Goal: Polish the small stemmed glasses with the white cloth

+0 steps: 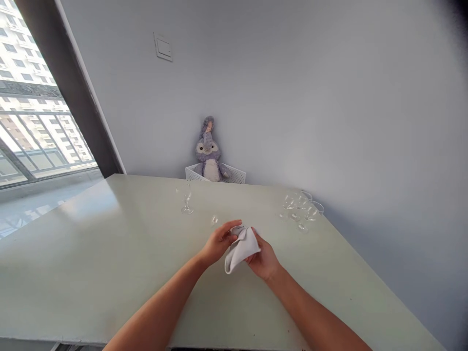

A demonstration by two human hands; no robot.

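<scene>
In front of me, both hands meet above the table around a white cloth (pixel 244 247). My right hand (pixel 263 261) is closed on the folded cloth from the right, its thumb along the cloth's upper edge. My left hand (pixel 218 241) curls its thumb and fingers at the cloth's upper left, around what looks like a clear glass, mostly hidden by fingers and cloth. Just beyond the left knuckles shows a small clear glass piece (pixel 214 220); whether it belongs to the held glass I cannot tell. Farther back on the left, a stemmed glass (pixel 187 199) stands upright.
Several stemmed glasses (pixel 300 209) stand grouped at the table's right back edge, by the wall. Behind the pale table (pixel 109 263), a plush toy (pixel 208 151) sits in a white perforated basket (pixel 237 175). A window (pixel 36 117) is at the left.
</scene>
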